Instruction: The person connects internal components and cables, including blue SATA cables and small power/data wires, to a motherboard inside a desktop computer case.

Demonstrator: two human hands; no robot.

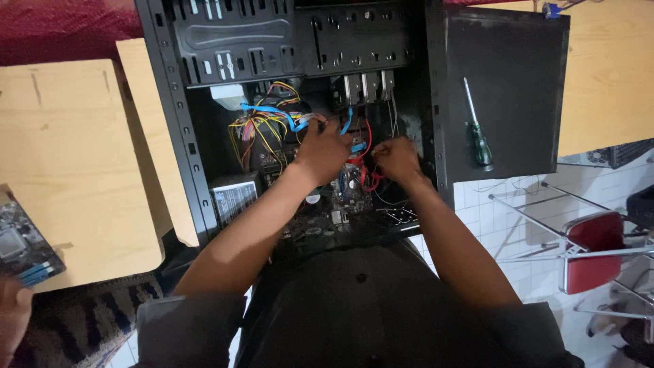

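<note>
- Inside the open computer case (178, 102), the right hand (397, 160) is pinching red wires (368, 178), which are lying at its seven o'clock.
- The left hand (323, 151) is closing on blue cables (278, 112) running toward ten o'clock.

A person's bare left hand (325, 151) and bare right hand (397, 159) extend from forearms uncovered to above the elbow. Short grey fabric sleeves (187, 320) end at the upper arms, over dark charcoal clothing with a small round button (361, 278).
</note>
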